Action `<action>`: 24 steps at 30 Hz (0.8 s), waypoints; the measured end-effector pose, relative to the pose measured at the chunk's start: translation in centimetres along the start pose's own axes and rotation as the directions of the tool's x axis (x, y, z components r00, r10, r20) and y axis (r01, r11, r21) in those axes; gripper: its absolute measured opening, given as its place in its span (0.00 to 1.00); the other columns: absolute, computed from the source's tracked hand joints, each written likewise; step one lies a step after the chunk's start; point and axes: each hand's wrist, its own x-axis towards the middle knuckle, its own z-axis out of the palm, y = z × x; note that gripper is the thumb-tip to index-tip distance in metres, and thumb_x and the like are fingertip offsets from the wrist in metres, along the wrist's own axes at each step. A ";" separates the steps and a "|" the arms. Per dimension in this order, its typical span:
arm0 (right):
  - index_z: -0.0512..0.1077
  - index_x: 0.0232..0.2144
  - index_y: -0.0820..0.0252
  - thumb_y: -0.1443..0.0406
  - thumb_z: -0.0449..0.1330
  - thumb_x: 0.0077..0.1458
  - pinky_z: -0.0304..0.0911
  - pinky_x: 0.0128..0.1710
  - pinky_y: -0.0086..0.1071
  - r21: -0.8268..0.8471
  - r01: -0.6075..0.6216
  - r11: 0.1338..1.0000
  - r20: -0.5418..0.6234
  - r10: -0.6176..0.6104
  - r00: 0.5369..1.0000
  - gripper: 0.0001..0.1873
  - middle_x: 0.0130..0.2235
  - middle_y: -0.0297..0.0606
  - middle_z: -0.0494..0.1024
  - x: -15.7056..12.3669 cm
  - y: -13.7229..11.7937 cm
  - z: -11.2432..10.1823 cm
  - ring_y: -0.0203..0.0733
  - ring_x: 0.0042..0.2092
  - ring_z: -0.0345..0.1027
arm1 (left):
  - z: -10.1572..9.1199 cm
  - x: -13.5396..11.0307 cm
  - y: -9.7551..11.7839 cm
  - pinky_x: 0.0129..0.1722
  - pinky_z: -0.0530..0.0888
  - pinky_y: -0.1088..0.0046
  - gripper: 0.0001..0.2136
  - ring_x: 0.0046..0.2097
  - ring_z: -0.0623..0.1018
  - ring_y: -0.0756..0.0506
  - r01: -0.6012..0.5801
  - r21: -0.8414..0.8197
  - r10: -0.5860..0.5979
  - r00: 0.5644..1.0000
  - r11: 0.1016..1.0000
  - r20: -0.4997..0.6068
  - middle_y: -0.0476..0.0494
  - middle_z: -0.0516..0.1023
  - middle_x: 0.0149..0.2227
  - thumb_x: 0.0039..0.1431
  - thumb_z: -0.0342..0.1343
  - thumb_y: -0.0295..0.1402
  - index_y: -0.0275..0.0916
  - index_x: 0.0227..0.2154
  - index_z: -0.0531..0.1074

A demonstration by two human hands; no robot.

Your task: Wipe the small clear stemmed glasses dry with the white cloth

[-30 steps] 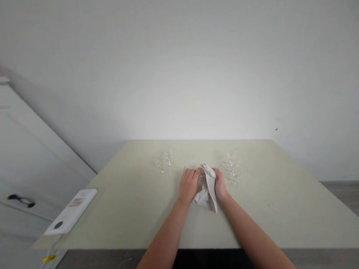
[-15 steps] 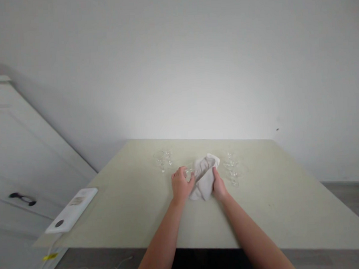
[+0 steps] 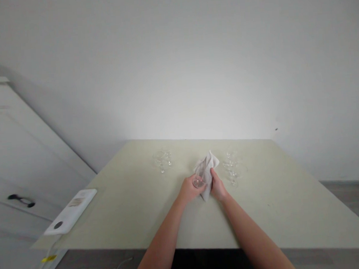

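Over the middle of the pale table my left hand grips a small clear stemmed glass, its round foot turned toward me. My right hand holds a white cloth wrapped over the glass's bowl, the cloth's loose end standing up behind the hands. The two hands are close together, touching through cloth and glass. The bowl of the glass is hidden inside the cloth.
Two clear glasses stand at the back left of the table and several more glasses at the back right. A white flat device with a cable lies on the left edge. A white cabinet stands to the left.
The glass has been turned so its foot faces me. My left hand shifted right onto its stem end, and the cloth bunched up higher behind the hands.
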 end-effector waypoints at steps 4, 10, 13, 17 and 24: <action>0.75 0.40 0.61 0.51 0.54 0.56 0.66 0.53 0.42 -0.023 0.031 0.999 -0.013 -0.031 0.999 0.21 0.40 0.40 0.82 0.0 0.1 -0.1 0.49 0.50 0.73 | -0.1 0.2 0.4 0.28 0.67 0.76 0.17 0.27 0.72 0.50 0.041 -0.117 -0.039 0.999 0.992 0.016 0.49 0.75 0.26 0.46 0.64 0.41 0.36 0.37 0.73; 0.74 0.44 0.60 0.48 0.59 0.53 0.64 0.56 0.41 -0.108 0.113 0.988 0.019 -0.112 0.994 0.25 0.44 0.40 0.81 0.0 0.4 -0.3 0.49 0.54 0.70 | 0.1 0.1 1.4 0.27 0.65 0.76 0.19 0.26 0.70 0.51 0.092 -0.240 -0.087 0.996 0.966 0.031 0.50 0.72 0.24 0.43 0.66 0.43 0.35 0.33 0.72; 0.76 0.40 0.59 0.45 0.59 0.50 0.66 0.53 0.40 -0.125 0.081 0.989 0.076 -0.072 0.994 0.26 0.42 0.39 0.81 -0.1 0.6 -0.3 0.50 0.51 0.72 | 0.2 0.3 1.3 0.26 0.64 0.77 0.19 0.26 0.69 0.51 0.108 -0.262 -0.114 0.993 0.959 -0.009 0.51 0.71 0.24 0.42 0.66 0.43 0.35 0.34 0.72; 0.75 0.34 0.57 0.48 0.60 0.51 0.68 0.44 0.36 -0.150 0.102 0.983 0.083 -0.090 0.992 0.20 0.36 0.37 0.81 -0.5 0.2 -0.1 0.47 0.42 0.75 | -0.1 0.4 1.0 0.26 0.63 0.77 0.18 0.26 0.68 0.52 0.124 -0.329 -0.132 0.991 0.936 -0.001 0.51 0.70 0.22 0.41 0.67 0.44 0.35 0.25 0.69; 0.69 0.26 0.58 0.56 0.61 0.49 0.62 0.32 0.29 -0.376 0.235 0.896 -0.010 -0.258 0.966 0.11 0.27 0.31 0.73 -0.2 -1.0 -0.8 0.37 0.30 0.67 | -0.7 0.2 0.8 0.20 0.57 0.80 0.21 0.20 0.60 0.57 0.154 -0.667 -0.200 0.980 0.729 0.007 0.57 0.62 0.19 0.37 0.69 0.44 0.36 0.23 0.65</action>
